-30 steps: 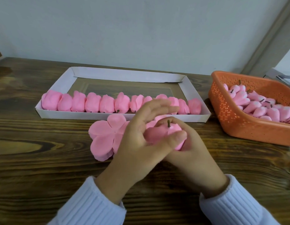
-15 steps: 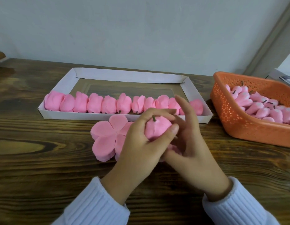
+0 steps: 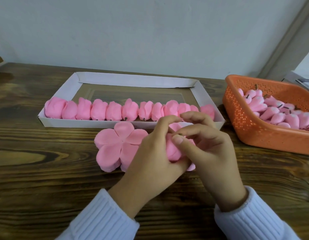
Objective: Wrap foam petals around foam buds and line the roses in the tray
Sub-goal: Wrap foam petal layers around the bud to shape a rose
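Rose (image 3: 172, 150) sat gripped by the left hand (image 3: 150, 158) and right hand (image 3: 212, 153), fingers curled round it, low over the desk (image 3: 46, 170), just before the tray (image 3: 72, 122), beside flat petals (image 3: 115, 144).

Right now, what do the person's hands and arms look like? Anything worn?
Both are bare: left hand and right hand, no gloves, rings or watch visible. The left sleeve and right sleeve are pale blue-white ribbed knit, cuffed at the wrists.
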{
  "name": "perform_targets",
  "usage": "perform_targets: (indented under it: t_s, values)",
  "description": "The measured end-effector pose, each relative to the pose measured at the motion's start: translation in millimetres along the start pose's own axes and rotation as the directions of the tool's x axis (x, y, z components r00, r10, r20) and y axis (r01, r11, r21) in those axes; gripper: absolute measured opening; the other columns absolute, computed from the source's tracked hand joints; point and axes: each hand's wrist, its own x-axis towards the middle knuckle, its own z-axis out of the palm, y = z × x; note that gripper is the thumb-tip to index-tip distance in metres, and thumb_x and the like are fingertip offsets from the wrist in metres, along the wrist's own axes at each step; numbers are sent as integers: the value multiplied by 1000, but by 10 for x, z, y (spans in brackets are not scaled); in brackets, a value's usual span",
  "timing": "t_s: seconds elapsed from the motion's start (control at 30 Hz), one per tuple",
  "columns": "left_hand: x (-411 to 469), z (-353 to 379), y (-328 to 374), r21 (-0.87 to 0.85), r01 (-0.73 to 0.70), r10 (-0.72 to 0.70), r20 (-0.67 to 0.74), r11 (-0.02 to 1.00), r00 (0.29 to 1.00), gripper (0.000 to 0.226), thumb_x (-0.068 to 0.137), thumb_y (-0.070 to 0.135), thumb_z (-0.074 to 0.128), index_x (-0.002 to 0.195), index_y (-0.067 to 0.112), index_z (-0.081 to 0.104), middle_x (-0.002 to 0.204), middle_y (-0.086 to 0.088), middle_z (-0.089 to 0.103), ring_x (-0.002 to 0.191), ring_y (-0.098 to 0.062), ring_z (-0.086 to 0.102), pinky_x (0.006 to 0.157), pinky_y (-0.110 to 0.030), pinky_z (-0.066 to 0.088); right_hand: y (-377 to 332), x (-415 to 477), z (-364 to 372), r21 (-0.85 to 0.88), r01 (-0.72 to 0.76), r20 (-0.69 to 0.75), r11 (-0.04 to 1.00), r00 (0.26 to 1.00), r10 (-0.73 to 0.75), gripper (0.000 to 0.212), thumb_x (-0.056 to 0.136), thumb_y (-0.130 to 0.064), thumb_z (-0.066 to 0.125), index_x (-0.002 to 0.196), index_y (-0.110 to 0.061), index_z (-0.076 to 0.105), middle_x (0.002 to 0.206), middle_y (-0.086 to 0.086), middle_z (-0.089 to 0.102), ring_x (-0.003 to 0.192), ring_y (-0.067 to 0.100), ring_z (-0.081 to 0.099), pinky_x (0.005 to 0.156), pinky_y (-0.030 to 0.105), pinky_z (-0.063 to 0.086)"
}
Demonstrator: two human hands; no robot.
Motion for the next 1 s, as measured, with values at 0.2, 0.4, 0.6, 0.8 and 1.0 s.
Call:
perform_targets:
  t_s: [0.2,0.4,0.6,0.8,1.0]
  values:
    - [12,-40,48,29,-155,156,-26,987,987,73,72,33,69,136,26,36,124,9,55,120,-18,54,97,-45,44,-6,35,-64,-86,17,15,996,1000,-16,9,73,-33,71,79,-34,77,110,-18,62,121,6,52,100,22,39]
    - [25,-68,36,-24,-162,163,64,986,985,82,72,1,73,138,28,34,88,0,70,89,-12,67,80,-36,53,-18,35,-48,-145,-3,176,989,984,28,11,74,-34,69,84,-34,74,128,4,59,136,12,39,111,30,30]
    - [21,-54,-5,-151,9,10,120,988,993,73,72,15,75,131,40,39,106,14,68,100,-5,66,84,-26,55,-48,35,-67,4,-13,122,1000,992,13,12,77,-27,67,80,-33,78,125,-12,60,129,13,49,103,51,41]
    - [19,-34,-18,-199,86,-57,147,976,987,74,71,17,78,128,45,41,110,6,67,98,-16,68,81,-42,57,-26,40,-83,108,-43,33,993,999,40,11,75,-27,67,75,-30,77,121,-9,62,120,8,56,99,42,45]
    - [18,-22,-19,-175,77,-52,146,981,988,73,70,21,76,128,48,40,113,9,64,106,-9,63,85,-38,56,-22,50,-97,159,-36,11,987,999,34,13,76,-18,68,74,-29,76,112,-14,65,117,7,57,95,22,44]
